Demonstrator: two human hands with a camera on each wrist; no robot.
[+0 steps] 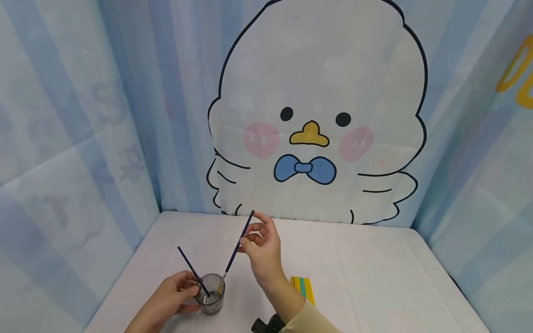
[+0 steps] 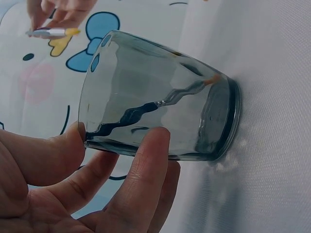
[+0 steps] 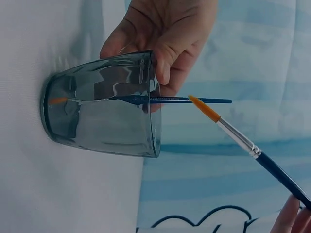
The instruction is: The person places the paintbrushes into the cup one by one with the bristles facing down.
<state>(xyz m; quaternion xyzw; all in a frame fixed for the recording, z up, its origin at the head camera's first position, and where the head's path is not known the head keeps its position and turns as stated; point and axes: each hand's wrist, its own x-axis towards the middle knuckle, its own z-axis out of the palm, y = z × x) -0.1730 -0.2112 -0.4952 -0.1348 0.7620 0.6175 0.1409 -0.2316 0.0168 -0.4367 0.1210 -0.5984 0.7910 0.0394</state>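
A clear grey glass (image 1: 211,296) stands on the white table, and my left hand (image 1: 176,293) grips it from the left, thumb and fingers (image 2: 146,160) around its wall (image 2: 160,82). One blue-handled paintbrush (image 1: 192,270) leans inside it, its orange tip at the bottom (image 3: 58,100). My right hand (image 1: 258,243) pinches a second blue brush (image 1: 237,247) by the upper handle. That brush slants down, and its orange tip (image 3: 204,109) hangs just outside the glass's rim (image 3: 154,104).
A bundle of yellow and teal sticks (image 1: 303,289) lies on the table (image 1: 374,277) right of my right forearm. Cloth backdrops with a cartoon duck (image 1: 316,115) close off the back and both sides.
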